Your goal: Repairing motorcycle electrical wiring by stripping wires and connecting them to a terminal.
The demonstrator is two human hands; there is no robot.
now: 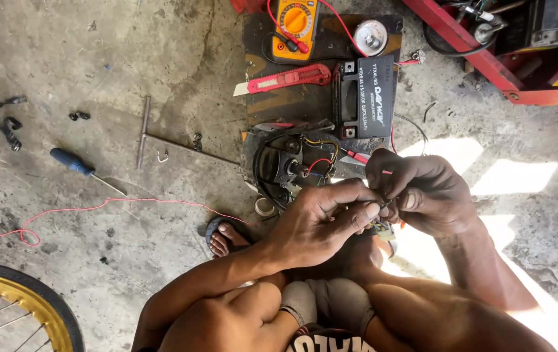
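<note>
- Your left hand and right hand are pressed together at centre frame, fingertips meeting.
- Both pinch thin wire ends between thumb and forefinger; just below hangs a small pale connector on coloured leads.
- Both hands closed on the wires, knuckles touching; the exact strand under each fingertip is too small to tell.
- Step in hand, as I read it: joining or twisting fine leads at the connector.
- The wires run up to a dark electrical unit with yellow, red and black leads, just above your hands on the concrete floor.
- Black battery sits beyond it on a dark board, beside a red utility knife and a yellow multimeter with red lead.
- Next move likely calls for a steady pinch, keeping the strands aligned and the connector from swinging.
- Blue-handled screwdriver and T-handle wrench lie well apart on the left, near a loose red wire.
- Gold wheel rim at lower left, red frame upper right.
</note>
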